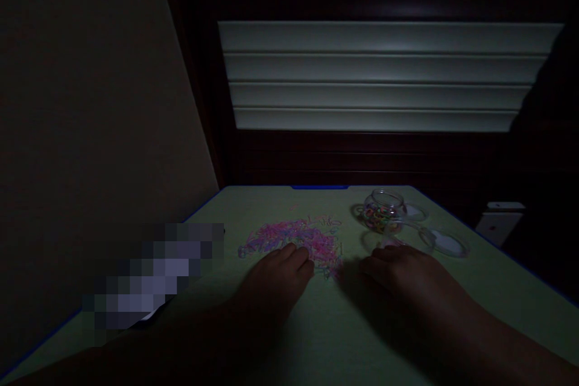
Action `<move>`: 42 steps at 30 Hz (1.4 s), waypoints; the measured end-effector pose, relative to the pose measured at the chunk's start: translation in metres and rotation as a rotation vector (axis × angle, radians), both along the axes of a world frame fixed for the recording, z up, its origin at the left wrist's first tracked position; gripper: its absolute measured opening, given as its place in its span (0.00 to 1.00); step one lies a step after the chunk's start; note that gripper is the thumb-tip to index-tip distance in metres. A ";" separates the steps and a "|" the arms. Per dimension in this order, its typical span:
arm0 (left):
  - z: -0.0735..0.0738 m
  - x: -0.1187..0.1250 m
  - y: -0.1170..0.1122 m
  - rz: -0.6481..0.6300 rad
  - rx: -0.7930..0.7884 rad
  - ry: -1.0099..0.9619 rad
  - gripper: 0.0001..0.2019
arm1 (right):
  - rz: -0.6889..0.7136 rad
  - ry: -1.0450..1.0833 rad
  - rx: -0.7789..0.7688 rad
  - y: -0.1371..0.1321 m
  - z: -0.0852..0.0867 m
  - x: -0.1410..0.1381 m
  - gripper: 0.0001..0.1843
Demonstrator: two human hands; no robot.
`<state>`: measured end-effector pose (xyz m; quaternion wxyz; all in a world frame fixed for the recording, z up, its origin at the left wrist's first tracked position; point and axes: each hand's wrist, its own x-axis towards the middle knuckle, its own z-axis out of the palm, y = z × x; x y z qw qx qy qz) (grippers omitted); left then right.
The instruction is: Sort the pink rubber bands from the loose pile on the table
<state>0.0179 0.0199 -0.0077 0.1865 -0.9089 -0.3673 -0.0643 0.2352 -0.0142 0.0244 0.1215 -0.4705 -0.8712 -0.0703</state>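
A loose pile of small thin loops that look like rubber bands, mostly pink and purple, is spread over the table. My left hand rests at the pile's near edge with its fingers curled and the thumb against them. To the right, my right hand is also closed, low over the table in front of a clear round dish. Whatever either hand pinches is too small and dark to make out. Behind the dish stands a round glass jar, open at the top and partly filled with multicoloured loops.
Two clear round lids or dishes, one flat at the right and one behind the jar, lie on the pale green table with blue edges. A blurred-out device lies at left. A white box stands beyond the right edge.
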 end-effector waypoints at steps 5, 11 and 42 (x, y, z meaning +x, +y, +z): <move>-0.001 -0.001 0.001 0.005 0.015 -0.011 0.07 | 0.000 -0.011 0.008 -0.001 -0.001 0.000 0.07; -0.002 -0.001 0.000 0.034 -0.008 0.001 0.07 | 0.000 -0.033 0.013 -0.001 0.002 -0.002 0.07; 0.008 0.004 -0.008 -0.183 0.108 -0.062 0.08 | 0.139 -0.008 0.100 -0.003 0.003 -0.003 0.06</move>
